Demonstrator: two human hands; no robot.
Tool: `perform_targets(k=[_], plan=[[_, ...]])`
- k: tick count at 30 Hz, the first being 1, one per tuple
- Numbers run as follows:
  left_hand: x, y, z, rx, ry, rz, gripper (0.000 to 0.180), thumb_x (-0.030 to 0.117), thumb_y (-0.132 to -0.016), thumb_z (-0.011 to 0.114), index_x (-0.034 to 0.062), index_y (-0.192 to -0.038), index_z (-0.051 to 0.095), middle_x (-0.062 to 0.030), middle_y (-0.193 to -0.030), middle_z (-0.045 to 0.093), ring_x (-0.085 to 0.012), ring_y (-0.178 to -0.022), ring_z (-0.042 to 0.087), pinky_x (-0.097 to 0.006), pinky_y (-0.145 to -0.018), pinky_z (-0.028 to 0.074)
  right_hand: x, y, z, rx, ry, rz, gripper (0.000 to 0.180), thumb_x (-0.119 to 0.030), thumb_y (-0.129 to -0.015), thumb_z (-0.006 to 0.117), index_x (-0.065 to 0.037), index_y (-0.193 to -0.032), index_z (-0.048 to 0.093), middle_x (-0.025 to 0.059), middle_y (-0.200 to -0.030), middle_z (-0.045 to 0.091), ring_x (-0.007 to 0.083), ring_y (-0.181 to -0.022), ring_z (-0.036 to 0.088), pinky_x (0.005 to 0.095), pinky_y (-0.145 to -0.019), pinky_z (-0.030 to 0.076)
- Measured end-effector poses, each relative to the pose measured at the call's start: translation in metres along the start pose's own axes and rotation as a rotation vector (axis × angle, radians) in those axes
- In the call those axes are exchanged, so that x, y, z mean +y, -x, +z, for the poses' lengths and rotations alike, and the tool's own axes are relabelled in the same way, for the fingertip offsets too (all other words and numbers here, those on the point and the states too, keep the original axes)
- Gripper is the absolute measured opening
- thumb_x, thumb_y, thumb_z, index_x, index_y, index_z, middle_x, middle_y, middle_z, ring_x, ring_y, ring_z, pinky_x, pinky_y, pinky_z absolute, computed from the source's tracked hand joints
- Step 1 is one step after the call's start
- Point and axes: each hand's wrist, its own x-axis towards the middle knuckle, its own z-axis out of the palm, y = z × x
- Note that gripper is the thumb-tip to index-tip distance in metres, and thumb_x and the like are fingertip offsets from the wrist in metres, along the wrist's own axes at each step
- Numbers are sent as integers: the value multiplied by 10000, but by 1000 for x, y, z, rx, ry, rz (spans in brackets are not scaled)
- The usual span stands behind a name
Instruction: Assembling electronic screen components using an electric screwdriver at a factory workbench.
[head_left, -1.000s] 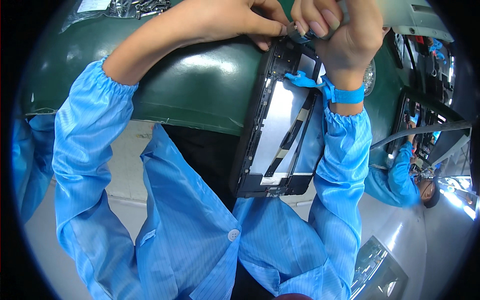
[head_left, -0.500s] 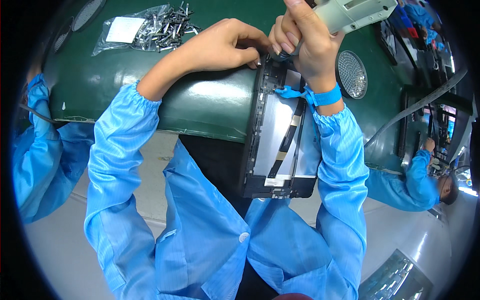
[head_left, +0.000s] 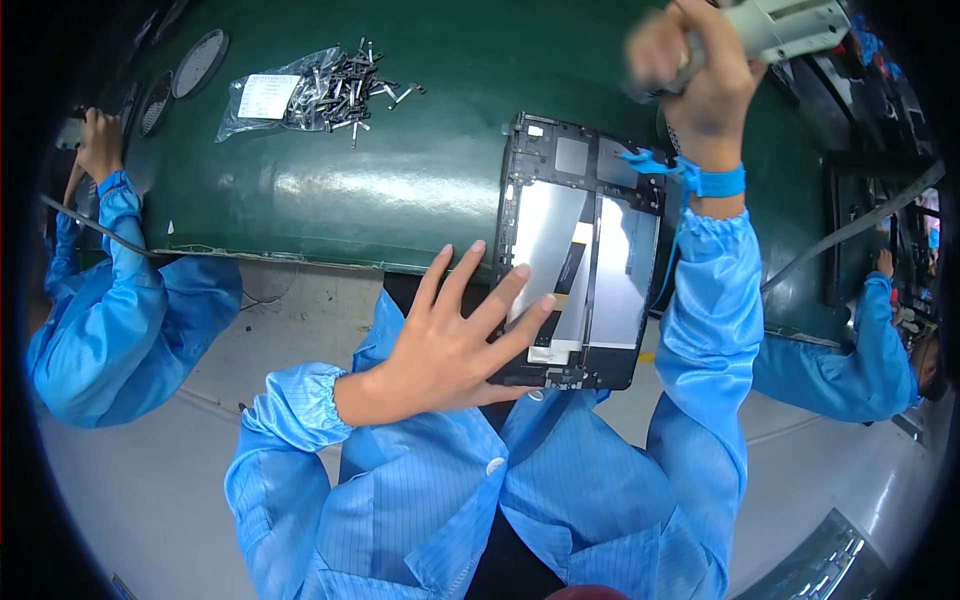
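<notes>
An opened tablet housing (head_left: 622,275), black-framed with silver panels and a dark ribbon cable, rests over the near edge of the green bench, above my lap. My left hand (head_left: 440,345) lies on its lower left side, fingers spread and nothing in its grasp. Raised beyond the tablet's far right corner, my right hand (head_left: 715,85) is wrapped round a pale electric screwdriver (head_left: 785,28); its tip and my fingers are smeared by motion. A blue wrist strap (head_left: 718,182) circles my right wrist, its loose end hanging over the tablet.
On the green bench (head_left: 300,200), a clear bag (head_left: 245,118) with a white label spills small black and silver parts (head_left: 350,90). Two round mesh-patterned dishes (head_left: 200,65) are at the far left. Co-workers in blue sleeves (head_left: 125,310) sit on either side. A grey cable (head_left: 850,225) crosses at right.
My right hand has lifted the screwdriver away from the tablet's far edge, up and right. My left hand has come back from that edge and spread onto the tablet's near left side.
</notes>
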Motion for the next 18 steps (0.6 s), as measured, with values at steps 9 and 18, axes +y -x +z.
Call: perform_targets(k=[9, 18], plan=[[-66, -51, -9, 97, 33, -69, 801, 394, -667, 851, 44, -1330, 570, -233, -1373, 507, -428, -1187, 567, -455, -984, 497, -8, -8, -104, 31, 103, -162, 266, -139, -928, 494, 75, -1037, 609, -6, -546, 356, 105, -434, 366, 306, -454, 356], [-206, -206, 1, 338, -142, 21, 530, 390, -826, 764, 37, -1209, 668, -163, -1311, 609, -366, -1102, 641, -407, -924, 532, -26, 4, -180, 272, 101, -185, 269, -87, -895, 500, 111, -1061, 576, -1, -521, 341, 108, -410, 350, 303, -424, 343]])
